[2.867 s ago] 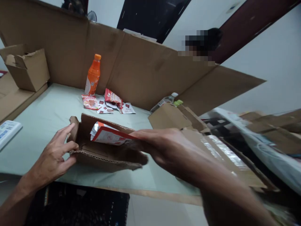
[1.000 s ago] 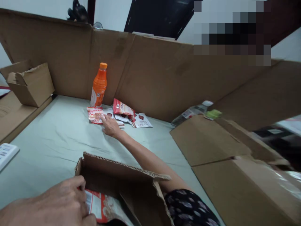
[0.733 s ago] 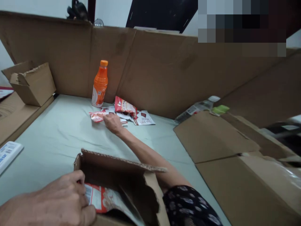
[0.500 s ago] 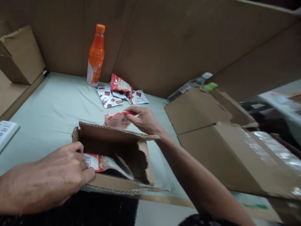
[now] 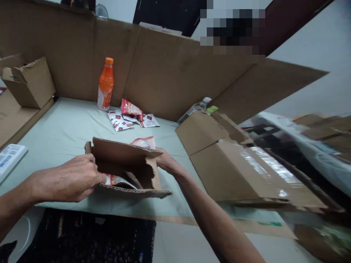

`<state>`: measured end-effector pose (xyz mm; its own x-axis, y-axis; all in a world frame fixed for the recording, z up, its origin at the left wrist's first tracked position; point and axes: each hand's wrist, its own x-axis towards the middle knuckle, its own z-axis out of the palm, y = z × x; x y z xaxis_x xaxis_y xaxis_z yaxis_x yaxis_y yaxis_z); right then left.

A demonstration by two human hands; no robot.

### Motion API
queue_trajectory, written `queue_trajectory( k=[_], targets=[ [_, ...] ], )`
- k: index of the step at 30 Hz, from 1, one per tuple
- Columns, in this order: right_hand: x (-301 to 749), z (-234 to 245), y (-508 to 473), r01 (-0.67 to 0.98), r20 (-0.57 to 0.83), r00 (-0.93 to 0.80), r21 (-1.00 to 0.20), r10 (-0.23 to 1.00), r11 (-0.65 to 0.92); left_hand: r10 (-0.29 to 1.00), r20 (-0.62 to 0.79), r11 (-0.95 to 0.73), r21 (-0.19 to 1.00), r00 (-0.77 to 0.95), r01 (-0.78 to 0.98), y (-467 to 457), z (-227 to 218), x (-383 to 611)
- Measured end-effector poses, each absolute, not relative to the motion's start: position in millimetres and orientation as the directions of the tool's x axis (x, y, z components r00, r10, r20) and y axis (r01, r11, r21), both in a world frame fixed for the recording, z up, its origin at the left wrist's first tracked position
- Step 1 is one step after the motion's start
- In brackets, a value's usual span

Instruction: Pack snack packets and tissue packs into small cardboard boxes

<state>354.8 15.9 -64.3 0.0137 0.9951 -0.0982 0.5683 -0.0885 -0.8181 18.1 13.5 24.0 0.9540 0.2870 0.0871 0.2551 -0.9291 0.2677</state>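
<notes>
A small open cardboard box [image 5: 120, 157] stands near the table's front edge. My left hand [image 5: 72, 178] is curled round the box's left wall, its fingertips against a red and white snack packet [image 5: 117, 180] lying inside. My right hand [image 5: 168, 163] is at the box's far right corner and holds another red and white packet [image 5: 144, 142] just behind the far wall. The box flap partly hides that hand's fingers.
An orange drink bottle [image 5: 105, 84] and several loose packets [image 5: 128, 117] sit by the cardboard back wall [image 5: 170, 73]. Flattened cartons [image 5: 233, 164] lie to the right, with a clear bottle [image 5: 195, 108] behind them. A small carton [image 5: 30, 82] and a white object [image 5: 8, 157] are at the left.
My right hand reached out to the packets by the bottle, took one and brought it back to the box. My left hand stayed on the box and the packet inside.
</notes>
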Motion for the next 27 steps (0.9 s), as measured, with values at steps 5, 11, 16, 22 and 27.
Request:
queue_trajectory(
  k=[5,11,16,22,27],
  targets=[
    [371,-57,8,0.491,-0.006,0.210,-0.864,0.978,-0.111,0.290,0.103,-0.927,0.278,0.951,0.253,14,25,17],
    [364,19,-48,0.462,0.521,0.521,-0.838,0.676,0.290,0.281,0.117,-0.943,0.218,0.953,0.251,16,20,19],
    [357,24,-50,0.553,0.501,0.504,-0.813,0.704,0.182,0.284,0.113,-0.938,0.239,0.952,0.252,14,20,20],
    [407,-42,24,0.483,0.129,0.445,-0.868,0.886,-0.116,0.321,0.148,-0.921,0.280,0.935,0.272,14,12,16],
    [429,-83,54,0.680,0.079,0.416,-0.688,0.906,-0.253,0.348,0.181,-0.914,0.283,0.920,0.290,13,-4,11]
  ],
)
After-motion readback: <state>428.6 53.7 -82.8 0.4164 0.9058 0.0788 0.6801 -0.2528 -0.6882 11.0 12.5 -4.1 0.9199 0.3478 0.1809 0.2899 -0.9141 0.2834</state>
